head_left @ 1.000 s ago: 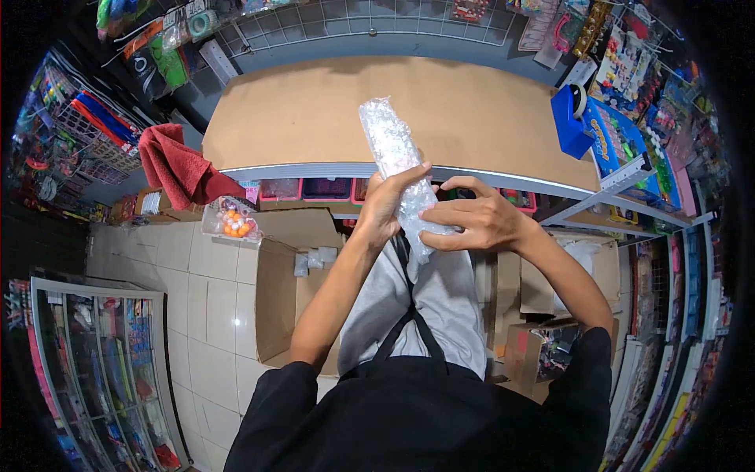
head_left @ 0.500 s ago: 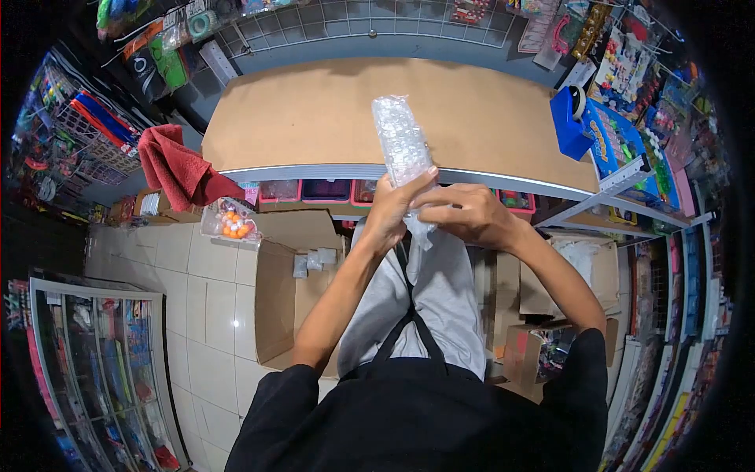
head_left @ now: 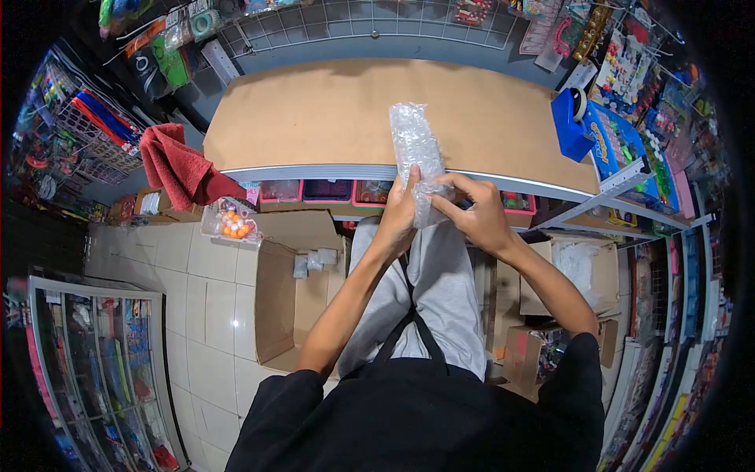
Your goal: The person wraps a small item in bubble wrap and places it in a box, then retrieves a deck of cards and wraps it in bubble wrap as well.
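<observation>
A long, narrow bubble-wrap package is held up over the front edge of the table, its far end pointing away from me. My left hand grips its near part, with the thumb lying along the top. At the near end, the fingers of my right hand pinch a loose flap of the bubble wrap, folded up beside the left thumb. Whatever is inside the wrap cannot be made out.
The brown tabletop lies ahead, with a blue tape dispenser at its right end. A red cloth hangs at the left corner. An open cardboard box with small wrapped pieces stands below left; more boxes are at right.
The package has shifted slightly right and looks more upright. My right hand has turned and lifted the near flap of bubble wrap, which hung down before.
</observation>
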Available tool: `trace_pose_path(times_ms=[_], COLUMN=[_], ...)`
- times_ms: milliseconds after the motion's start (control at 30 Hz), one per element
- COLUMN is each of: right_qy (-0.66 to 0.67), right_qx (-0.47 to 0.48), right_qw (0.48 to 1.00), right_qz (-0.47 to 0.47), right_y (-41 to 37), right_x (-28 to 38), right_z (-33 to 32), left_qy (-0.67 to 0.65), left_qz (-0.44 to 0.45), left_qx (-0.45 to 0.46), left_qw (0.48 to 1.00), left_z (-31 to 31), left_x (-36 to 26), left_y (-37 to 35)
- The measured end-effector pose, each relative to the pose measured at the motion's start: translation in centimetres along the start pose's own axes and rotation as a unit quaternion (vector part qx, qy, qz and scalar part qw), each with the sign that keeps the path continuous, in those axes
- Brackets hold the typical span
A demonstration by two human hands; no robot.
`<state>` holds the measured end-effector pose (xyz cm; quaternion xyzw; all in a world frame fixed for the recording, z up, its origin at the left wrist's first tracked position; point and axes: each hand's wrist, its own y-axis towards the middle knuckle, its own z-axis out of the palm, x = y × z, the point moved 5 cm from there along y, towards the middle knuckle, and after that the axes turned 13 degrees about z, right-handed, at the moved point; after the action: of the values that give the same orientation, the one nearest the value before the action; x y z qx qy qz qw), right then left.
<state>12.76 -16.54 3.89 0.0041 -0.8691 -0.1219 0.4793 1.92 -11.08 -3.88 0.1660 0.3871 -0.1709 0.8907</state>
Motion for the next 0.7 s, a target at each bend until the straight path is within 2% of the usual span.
trace_pose_path(times_ms=[67, 167, 267, 367, 467, 533, 567, 633, 700], right_qy=[-0.085, -0.090, -0.073, 0.068, 0.212, 0.232, 0.242, 0.273, 0.296], right_qx=[-0.016, -0.066, -0.090, -0.036, 0.058, 0.067, 0.072, 0.056, 0.034], right_qw=[0.995, 0.993, 0.991, 0.997, 0.960, 0.947, 0.940, 0.937, 0.934], right_qz=[-0.050, -0.028, -0.059, 0.026, 0.172, 0.210, 0.229, 0.210, 0.197], right_y=[0.3, 0.7, 0.7, 1.1, 0.8, 0.7, 0.7, 0.6, 0.6], right_x=[1.1, 0.3, -0.5, -3.1, -2.2, -2.8, -3.0, -2.5, -2.0], right_z=[-0.7, -1.0, -0.8, 0.0, 0.2, 0.3, 0.3, 0.3, 0.2], left_qy=[-0.004, 0.004, 0.005, 0.001, 0.021, 0.054, 0.154, 0.347, 0.396], left_qz=[-0.013, -0.031, -0.026, -0.038, -0.037, -0.040, 0.008, 0.102, 0.066], left_qx=[0.011, 0.020, 0.032, 0.040, 0.033, 0.024, 0.027, 0.034, 0.006], left_qw=[1.000, 0.999, 0.999, 0.998, 0.999, 0.997, 0.988, 0.932, 0.916], left_z=[0.4, 0.9, 1.2, 1.4, 1.5, 1.0, 0.3, -0.5, -1.1], left_x=[-0.1, -0.5, -0.6, -0.8, -0.9, -0.7, -0.7, -1.2, -1.8], left_y=[-0.3, -0.8, -0.8, -0.6, -0.4, -0.1, 0.4, 1.2, 1.0])
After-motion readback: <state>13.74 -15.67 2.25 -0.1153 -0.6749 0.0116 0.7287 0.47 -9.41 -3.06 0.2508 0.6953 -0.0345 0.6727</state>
